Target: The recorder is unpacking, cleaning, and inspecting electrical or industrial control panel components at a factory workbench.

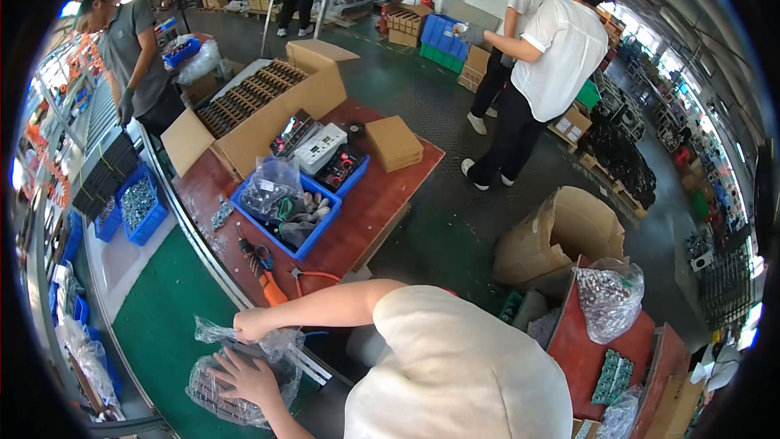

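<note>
The left hand (250,382) lies spread open on a clear plastic bag (208,393). The right hand (250,325) grips the bag's edge.

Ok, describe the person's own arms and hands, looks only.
The left hand and right hand are bare, with no gloves; no watch shows on either wrist. A loose, plain off-white sleeve ends above the bare right forearm. The left forearm shows no sleeve before the picture's lower edge.

Plastic bag (219,405) on bench (166,301), nearer bin (315,242) on table (386,195), carton (280,128) behind.
</note>
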Tool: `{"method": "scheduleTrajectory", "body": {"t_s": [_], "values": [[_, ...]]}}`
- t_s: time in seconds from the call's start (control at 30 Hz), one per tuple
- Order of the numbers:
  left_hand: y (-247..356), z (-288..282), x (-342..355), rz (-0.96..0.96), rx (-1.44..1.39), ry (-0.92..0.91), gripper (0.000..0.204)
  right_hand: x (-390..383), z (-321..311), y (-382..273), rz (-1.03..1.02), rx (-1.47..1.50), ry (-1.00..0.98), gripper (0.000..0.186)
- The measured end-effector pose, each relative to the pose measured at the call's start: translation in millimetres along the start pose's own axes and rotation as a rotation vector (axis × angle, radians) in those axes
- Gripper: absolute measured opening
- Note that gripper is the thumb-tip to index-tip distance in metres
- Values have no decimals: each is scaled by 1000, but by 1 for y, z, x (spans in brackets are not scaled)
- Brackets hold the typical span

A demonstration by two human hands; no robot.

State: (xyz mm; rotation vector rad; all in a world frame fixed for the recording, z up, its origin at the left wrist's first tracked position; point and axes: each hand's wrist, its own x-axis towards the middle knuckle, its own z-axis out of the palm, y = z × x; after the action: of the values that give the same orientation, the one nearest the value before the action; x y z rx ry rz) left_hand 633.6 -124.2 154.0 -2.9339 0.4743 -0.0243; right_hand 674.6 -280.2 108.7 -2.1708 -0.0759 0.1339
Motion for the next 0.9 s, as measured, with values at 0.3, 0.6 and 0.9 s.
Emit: {"method": "scheduleTrajectory", "body": {"t_s": [0.3,0.6,0.9], "values": [[-3,18,-15,161,-239,63,77,-1,51,11,7,628,171,23],[-28,18,-23,142,-263,307,54,-7,49,-19,107,1389,81,21],[-104,7,-38,53,-96,465,28,-64,12,-20,34,1405,87,32]]}}
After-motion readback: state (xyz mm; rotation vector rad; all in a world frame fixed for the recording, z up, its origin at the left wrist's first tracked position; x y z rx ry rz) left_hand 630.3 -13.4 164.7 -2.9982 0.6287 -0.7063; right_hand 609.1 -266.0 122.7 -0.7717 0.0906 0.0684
